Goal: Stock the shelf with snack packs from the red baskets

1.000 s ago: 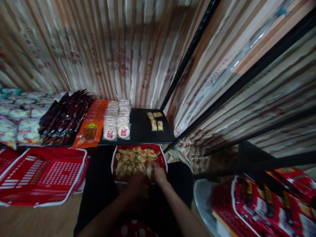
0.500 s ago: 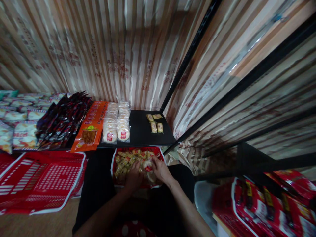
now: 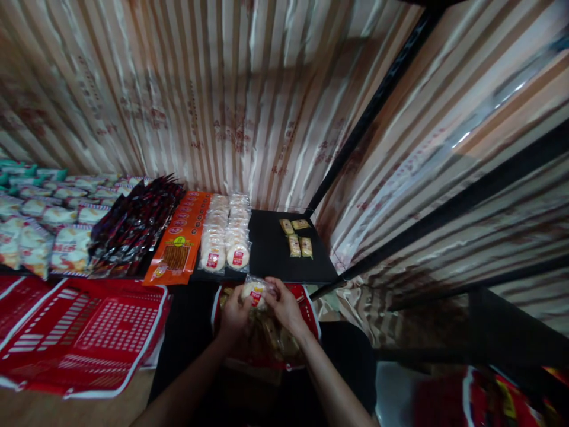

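My left hand (image 3: 235,311) and my right hand (image 3: 284,304) pinch a clear-wrapped round white rice cracker pack (image 3: 254,295) with a red label between them. It is held just above a red basket (image 3: 315,314) with a white rim, which sits between my knees. Small yellow-green wrapped snacks (image 3: 267,332) lie in the basket, dim and partly hidden by my arms. On the black shelf (image 3: 269,255) beyond stand two rows of similar rice cracker packs (image 3: 213,240). Several small yellow packets (image 3: 293,245) lie at the shelf's right end.
An orange snack bag (image 3: 178,243), dark shiny packets (image 3: 136,225) and white snack bags (image 3: 71,249) fill the shelf's left part. A red basket (image 3: 111,326) stands lower left. Black frame bars (image 3: 368,112) slant in front of striped curtains (image 3: 213,89). Red packages (image 3: 511,397) sit lower right.
Both hands have risen from among the snacks in the basket, bringing up the rice cracker pack. The view has shifted, so the shelf appears lower and farther right.
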Motion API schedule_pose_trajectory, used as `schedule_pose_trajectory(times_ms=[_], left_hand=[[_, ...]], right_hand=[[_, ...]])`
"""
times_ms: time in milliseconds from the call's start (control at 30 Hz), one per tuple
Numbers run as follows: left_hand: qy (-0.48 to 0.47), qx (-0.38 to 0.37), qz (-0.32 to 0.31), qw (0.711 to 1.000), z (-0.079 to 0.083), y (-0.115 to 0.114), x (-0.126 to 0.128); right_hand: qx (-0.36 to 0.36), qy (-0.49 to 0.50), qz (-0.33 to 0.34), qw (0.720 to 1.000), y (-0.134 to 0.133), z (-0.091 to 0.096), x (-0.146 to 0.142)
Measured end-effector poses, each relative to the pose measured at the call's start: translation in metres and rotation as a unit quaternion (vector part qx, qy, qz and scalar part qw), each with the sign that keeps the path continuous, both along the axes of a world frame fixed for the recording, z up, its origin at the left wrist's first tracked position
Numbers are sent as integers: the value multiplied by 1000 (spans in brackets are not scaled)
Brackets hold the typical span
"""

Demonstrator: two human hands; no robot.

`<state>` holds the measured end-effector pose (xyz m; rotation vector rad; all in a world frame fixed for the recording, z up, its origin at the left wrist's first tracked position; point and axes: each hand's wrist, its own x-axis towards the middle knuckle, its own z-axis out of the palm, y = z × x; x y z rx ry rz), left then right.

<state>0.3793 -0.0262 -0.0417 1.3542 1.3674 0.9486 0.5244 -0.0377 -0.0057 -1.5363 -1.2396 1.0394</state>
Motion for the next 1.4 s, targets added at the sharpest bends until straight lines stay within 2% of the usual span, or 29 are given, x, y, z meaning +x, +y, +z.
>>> schedule_pose_trajectory(times_ms=[133, 267, 500, 633, 733, 900, 1000, 1067, 1233, 1400], left_hand=[[27, 33, 52, 998, 3, 11, -9], [100, 136, 94, 981, 7, 22, -16], [272, 298, 129, 906, 11, 35, -25], [361, 325, 140, 863, 10, 40, -27], [384, 325, 156, 850, 6, 44, -29], [383, 325, 151, 851, -2, 48, -32], [366, 323, 147, 860, -3, 50, -33], [350, 318, 150, 868, -4, 51, -33], [313, 321, 147, 882, -8, 52, -37], [302, 332, 159, 879, -8, 57, -44]], right_hand=[[17, 0, -9, 1000, 21, -3, -16], [29, -20, 8, 999, 48, 2, -25], [47, -107, 43, 992, 84, 13, -35], [54, -170, 35, 983, 90, 15, -39], [80, -217, 24, 973, 92, 18, -40], [94, -264, -6, 960, 94, 17, -43], [133, -275, -47, 951, 86, 7, -49], [167, -305, -62, 936, 76, -2, -53], [206, -401, -9, 893, 59, -27, -58], [200, -407, -17, 891, 65, -36, -58]])
